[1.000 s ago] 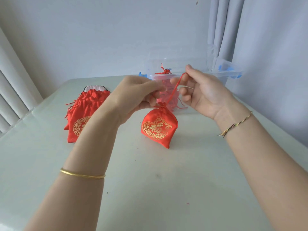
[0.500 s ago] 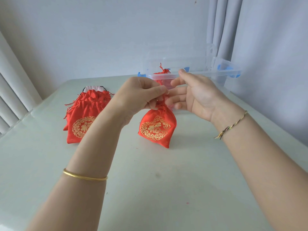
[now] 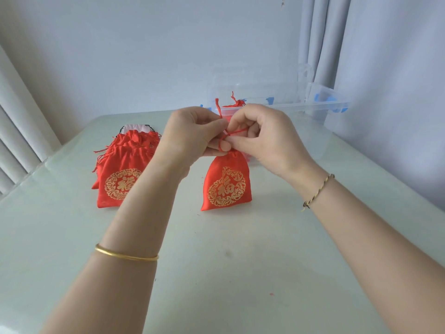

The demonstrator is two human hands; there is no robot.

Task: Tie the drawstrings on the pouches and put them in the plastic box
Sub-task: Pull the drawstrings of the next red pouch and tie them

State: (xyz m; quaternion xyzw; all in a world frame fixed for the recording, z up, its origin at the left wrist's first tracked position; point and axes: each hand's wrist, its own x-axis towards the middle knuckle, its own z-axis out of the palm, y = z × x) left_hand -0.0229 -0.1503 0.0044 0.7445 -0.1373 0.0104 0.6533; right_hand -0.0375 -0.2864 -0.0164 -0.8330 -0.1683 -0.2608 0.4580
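Pinching a red drawstring point(image 3: 237, 132) at centre frame, with left hand point(image 3: 192, 133) and right hand point(image 3: 262, 136) meeting fingertip to fingertip just above a red pouch point(image 3: 227, 186). Fingers of both curled and pressed close together, with thumb and forefinger of each gripping the cord. One loose end sticking up behind the left knuckles. Below the hands, gathered tight at the neck, bottom edge down on the pale table point(image 3: 240, 273), gold emblem facing the camera. Left of centre, lying flat, a pile of pouches point(image 3: 120, 174), well apart from the held one, with something white behind. Behind the hands, toward the upper right, a clear plastic box point(image 3: 313, 106) with blue clips, holding another pouch point(image 3: 237, 103). Round the left wrist a gold bangle point(image 3: 125, 255); round the right a braided bracelet point(image 3: 317, 191).
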